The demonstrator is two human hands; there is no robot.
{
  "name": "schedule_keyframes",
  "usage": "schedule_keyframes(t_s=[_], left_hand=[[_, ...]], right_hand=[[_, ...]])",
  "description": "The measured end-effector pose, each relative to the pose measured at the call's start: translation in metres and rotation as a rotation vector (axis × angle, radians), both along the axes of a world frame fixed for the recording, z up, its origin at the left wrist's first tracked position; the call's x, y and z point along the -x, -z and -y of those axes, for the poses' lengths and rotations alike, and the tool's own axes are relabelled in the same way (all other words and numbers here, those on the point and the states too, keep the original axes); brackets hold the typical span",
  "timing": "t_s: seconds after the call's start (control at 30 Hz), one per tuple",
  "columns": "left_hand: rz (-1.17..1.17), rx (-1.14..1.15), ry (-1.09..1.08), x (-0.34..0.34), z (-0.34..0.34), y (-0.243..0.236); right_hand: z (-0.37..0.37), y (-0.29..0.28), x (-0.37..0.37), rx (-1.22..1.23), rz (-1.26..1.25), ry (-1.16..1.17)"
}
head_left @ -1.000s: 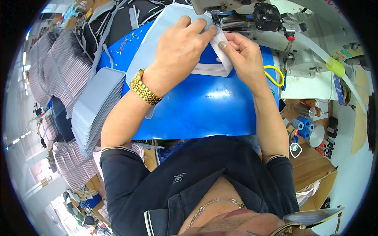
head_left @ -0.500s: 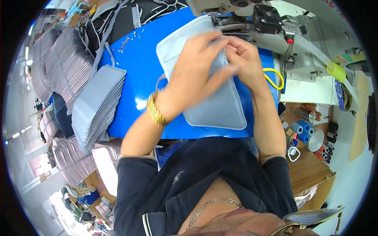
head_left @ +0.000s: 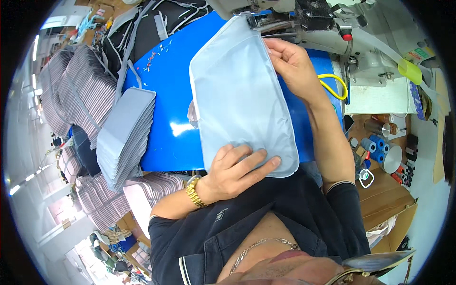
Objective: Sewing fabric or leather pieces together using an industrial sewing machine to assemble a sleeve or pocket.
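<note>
A light grey fabric panel [head_left: 242, 99] with rounded corners and a pale edging lies slantwise over the blue table. Its far corner reaches beneath the sewing machine's metal parts. My right hand [head_left: 292, 64] pinches the panel's right edge near that end, thumb and fingers together. At the near end my left hand [head_left: 242, 171] grips the panel, fingers curled over its top face and the thumb out of sight. A small loop of strap [head_left: 192, 114] sticks out from the panel's left side.
The sewing machine [head_left: 316, 16] stands beyond my right hand. A stack of grey panels [head_left: 126, 133] sits left of the blue table [head_left: 166, 90], with tied pinkish-grey bundles [head_left: 78, 90] behind. A yellow cord [head_left: 339, 85] loops at right; thread spools [head_left: 377, 147] stand lower right.
My left hand has moved from the far part of the panel, beside my right hand, down to its near end. The panel shows more fully; my right hand stays at its right edge.
</note>
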State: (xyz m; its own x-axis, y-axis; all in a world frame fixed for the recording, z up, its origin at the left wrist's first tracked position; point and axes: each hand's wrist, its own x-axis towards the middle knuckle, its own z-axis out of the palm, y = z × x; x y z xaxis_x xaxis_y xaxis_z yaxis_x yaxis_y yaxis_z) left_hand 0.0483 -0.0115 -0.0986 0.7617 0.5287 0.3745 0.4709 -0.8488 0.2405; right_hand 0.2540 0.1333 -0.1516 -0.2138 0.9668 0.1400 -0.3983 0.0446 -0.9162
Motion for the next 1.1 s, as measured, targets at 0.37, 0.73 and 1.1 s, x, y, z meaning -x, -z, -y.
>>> schedule_keyframes(t_s=[0.37, 0.73, 1.1], left_hand=[[-0.109, -0.125, 0.032, 0.002, -0.065, -0.031], [-0.177, -0.197, 0.034, 0.008, -0.123, -0.033], [-0.31, -0.278, 0.038, 0.01, -0.173, -0.04]], right_hand=[[-0.001, 0.0, 0.002, -0.017, 0.041, -0.001], [-0.001, -0.003, 0.003, -0.023, 0.078, 0.056], [-0.003, -0.001, 0.003, -0.092, 0.115, 0.051]])
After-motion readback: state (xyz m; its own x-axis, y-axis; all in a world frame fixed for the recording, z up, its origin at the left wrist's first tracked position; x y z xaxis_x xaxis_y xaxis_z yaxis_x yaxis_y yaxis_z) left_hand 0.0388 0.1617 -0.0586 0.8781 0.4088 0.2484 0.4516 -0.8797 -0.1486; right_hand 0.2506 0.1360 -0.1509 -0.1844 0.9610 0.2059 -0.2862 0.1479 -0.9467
